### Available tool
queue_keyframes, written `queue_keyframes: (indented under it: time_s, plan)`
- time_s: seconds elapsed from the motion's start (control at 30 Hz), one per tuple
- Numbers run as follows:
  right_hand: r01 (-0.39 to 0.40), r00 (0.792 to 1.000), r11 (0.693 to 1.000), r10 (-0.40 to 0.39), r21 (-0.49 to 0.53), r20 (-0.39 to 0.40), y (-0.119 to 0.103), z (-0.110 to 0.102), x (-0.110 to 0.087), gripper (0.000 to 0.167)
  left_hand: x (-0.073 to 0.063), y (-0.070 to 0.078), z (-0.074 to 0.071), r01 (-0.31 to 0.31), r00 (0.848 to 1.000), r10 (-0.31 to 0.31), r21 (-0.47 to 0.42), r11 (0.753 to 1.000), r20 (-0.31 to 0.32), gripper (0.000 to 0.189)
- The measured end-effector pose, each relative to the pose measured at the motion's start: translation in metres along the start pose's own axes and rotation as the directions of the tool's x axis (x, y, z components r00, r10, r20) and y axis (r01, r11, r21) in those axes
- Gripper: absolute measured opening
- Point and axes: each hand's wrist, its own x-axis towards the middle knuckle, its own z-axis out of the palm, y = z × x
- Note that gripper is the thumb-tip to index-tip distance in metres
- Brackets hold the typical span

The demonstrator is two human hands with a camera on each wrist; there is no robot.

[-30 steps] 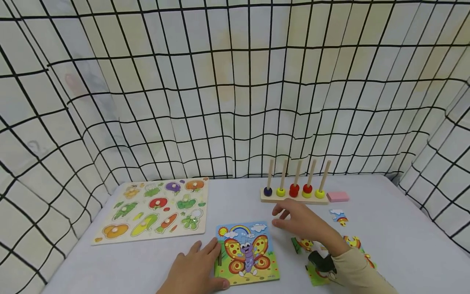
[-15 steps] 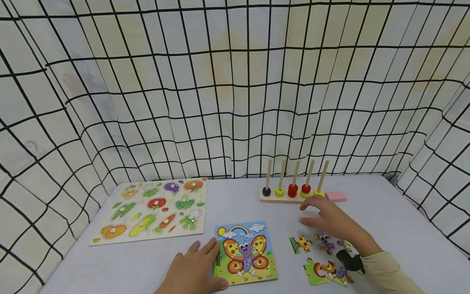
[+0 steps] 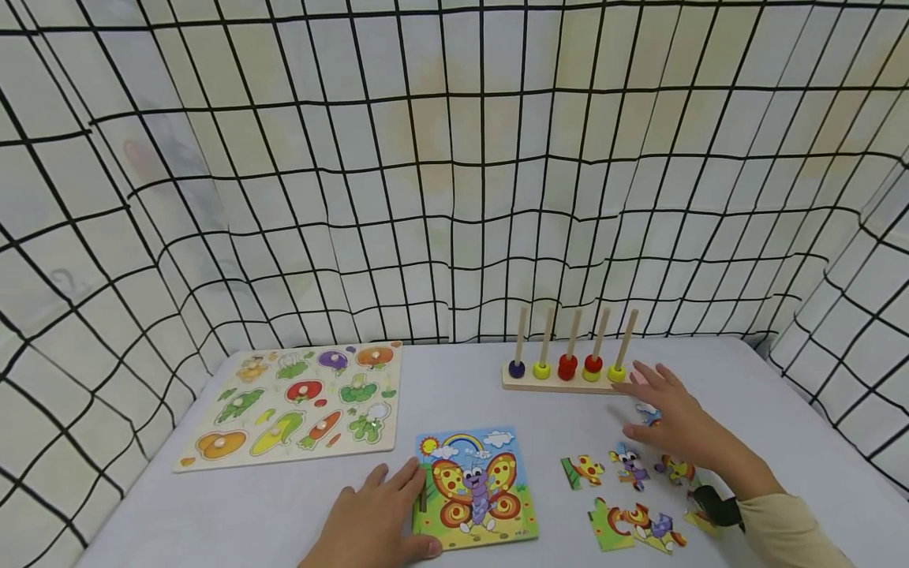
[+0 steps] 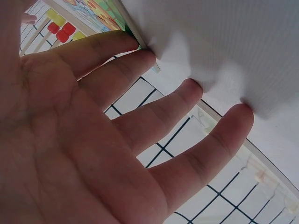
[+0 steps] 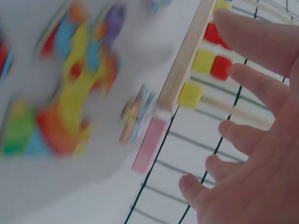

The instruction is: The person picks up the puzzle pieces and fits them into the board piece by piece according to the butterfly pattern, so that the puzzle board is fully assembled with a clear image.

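2 hands, fingers spread, empty | left hand point(image 3: 376, 525) presses butterfly puzzle point(image 3: 477, 489) | right hand point(image 3: 671, 418) hides pink block point(image 5: 149, 144).

A pale grey table point(image 3: 454, 386) carries a vegetable puzzle board point(image 3: 298, 402) at nine o'clock, a butterfly puzzle point(image 3: 474, 489) at six, a peg rack point(image 3: 564, 371) at one, with loose puzzle pieces point(image 3: 628, 493) at four.

Staged recording booth, not a lived-in room. White cloth printed with a black grid point(image 3: 454, 197) hung on three sides of a pale tabletop point(image 3: 454, 394). Children's toys only: vegetable peg puzzle point(image 3: 298, 402), butterfly puzzle point(image 3: 476, 489), bead-and-rod rack point(image 3: 568, 371).
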Motion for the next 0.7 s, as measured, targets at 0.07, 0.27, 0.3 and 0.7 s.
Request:
queue_keyframes:
  time_s: [0.07,0.27,0.3,0.7]
  plan:
    - [-0.003,1.0,1.0,0.003,-0.009,-0.003,0.007,-0.001,-0.003,0.068,0.0,0.0,0.0,0.003,1.0,-0.003,-0.003,1.0,0.002,0.093]
    - [-0.028,1.0,0.999,0.028,-0.022,-0.01,0.022,-0.002,-0.01,0.071,0.001,0.001,-0.001,0.009,1.0,-0.009,0.003,1.0,0.002,0.092]
    - [-0.034,0.999,0.999,0.034,-0.035,-0.014,0.023,-0.002,-0.011,0.069,0.001,0.001,-0.001,0.011,1.0,-0.011,0.005,1.0,0.002,0.092]
    - [-0.035,0.997,0.993,0.028,-0.109,-0.066,0.033,0.002,-0.009,0.031,0.0,0.0,0.0,-0.002,1.0,0.002,0.01,1.0,-0.006,0.092]
